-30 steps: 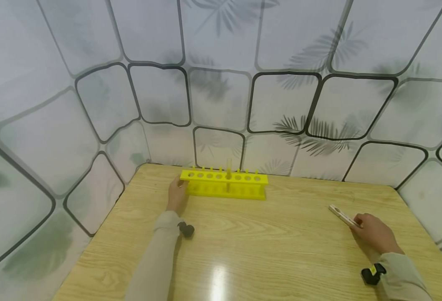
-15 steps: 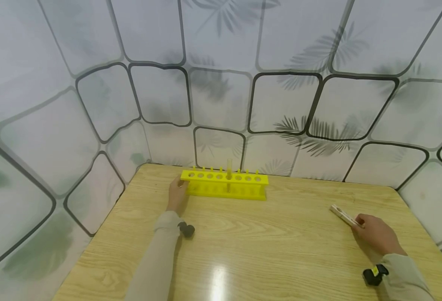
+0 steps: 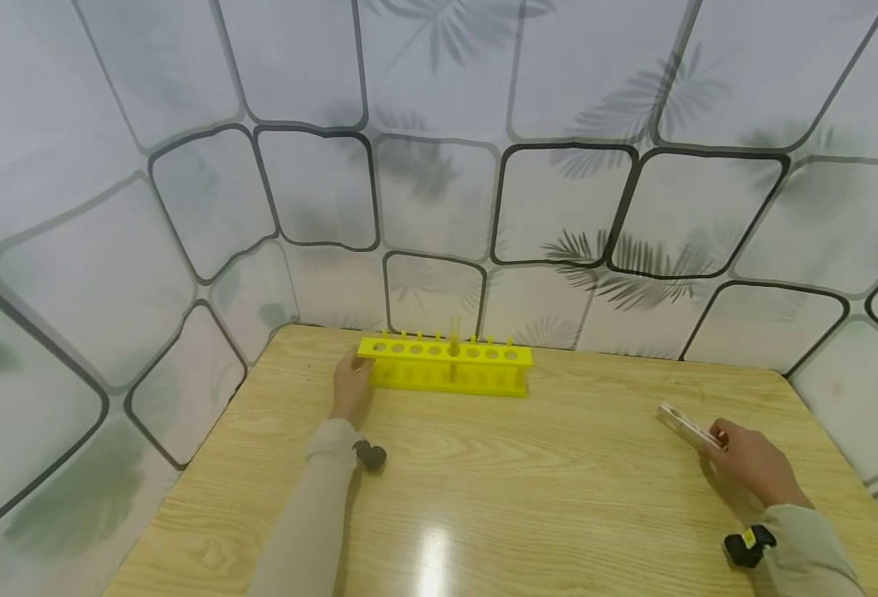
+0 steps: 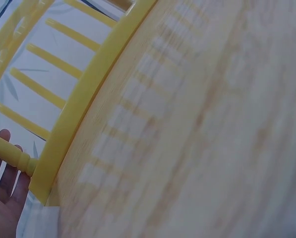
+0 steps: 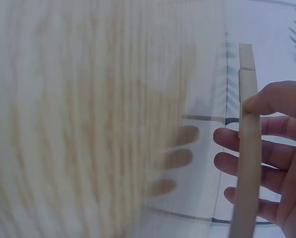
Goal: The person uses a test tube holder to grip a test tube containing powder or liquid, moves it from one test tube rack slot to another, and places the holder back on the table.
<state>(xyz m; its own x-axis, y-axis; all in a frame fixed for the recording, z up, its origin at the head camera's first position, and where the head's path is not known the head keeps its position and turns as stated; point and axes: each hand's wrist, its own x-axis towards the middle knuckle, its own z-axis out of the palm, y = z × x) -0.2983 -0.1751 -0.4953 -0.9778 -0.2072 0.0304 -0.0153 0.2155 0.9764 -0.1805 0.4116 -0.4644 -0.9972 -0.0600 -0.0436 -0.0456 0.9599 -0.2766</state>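
A yellow test tube rack [image 3: 483, 386] stands near the table's back edge, with one clear test tube [image 3: 454, 332] upright in a hole around its middle. My left hand [image 3: 351, 386] grips the rack's left end. In the left wrist view, fingers [image 4: 6, 183] show behind the yellow end post [image 4: 9, 151]. Over at the right of the table, my right hand [image 3: 758, 464] holds a pale wooden test tube holder [image 3: 683, 426] by its near end, its looped end pointing forward and left. The right wrist view shows the thumb against one side of the holder and several fingers behind it.
Both hands are over a light wood-grain table [image 3: 528, 489]. Behind it and along the left and right hangs a pale curtain [image 3: 439, 199] with dark outlines and leaf prints. Each wrist carries a small black camera, such as the left camera [image 3: 370, 455].
My right hand has shifted very slightly to the right with the test tube holder. The left hand, rack and test tube look the same.
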